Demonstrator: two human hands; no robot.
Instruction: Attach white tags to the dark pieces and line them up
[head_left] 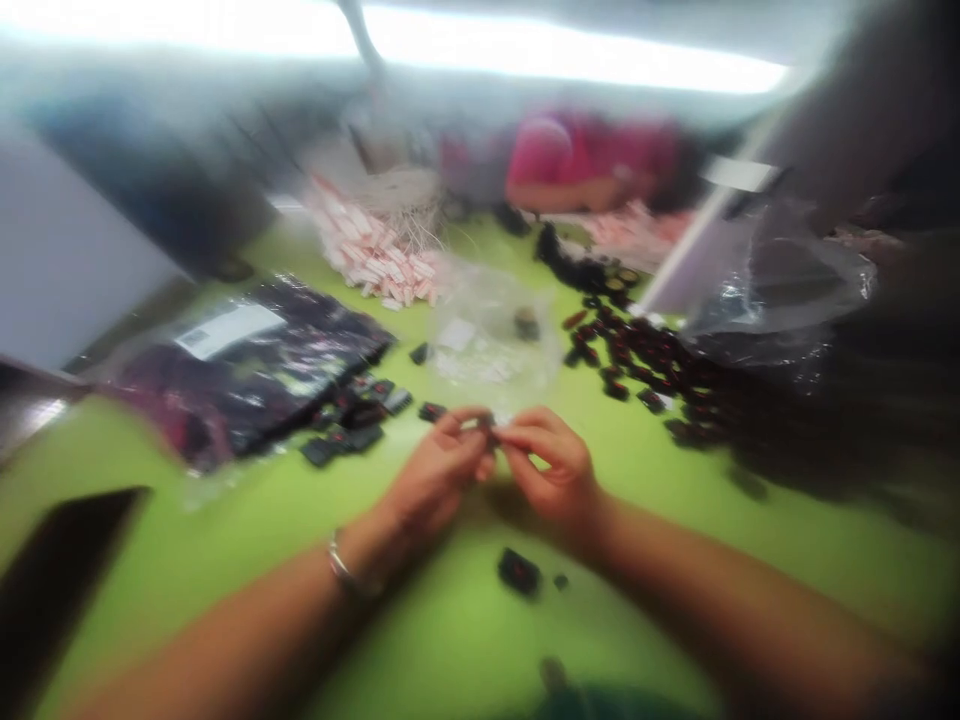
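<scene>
My left hand (442, 465) and my right hand (555, 470) meet over the middle of the green table (420, 640). Between the left fingertips is a small dark piece (489, 422), blurred and mostly covered. The right thumb and forefinger are pinched at the same spot; what they grip is too small to make out. Just beyond the fingers lies a clear plastic bag (495, 340) with small pale pieces inside. A black block with a red mark (519, 572) rests on the table nearer to me, beside a tiny dark bit (561, 581).
Left lies a large plastic bag of dark items (262, 360), with several black blocks (352, 425) next to it. A heap of black-and-red pieces (637, 360) spreads right, near another clear bag (780, 290). Pink-and-white pieces (375, 250) lie behind. A person in pink (577, 165) sits opposite.
</scene>
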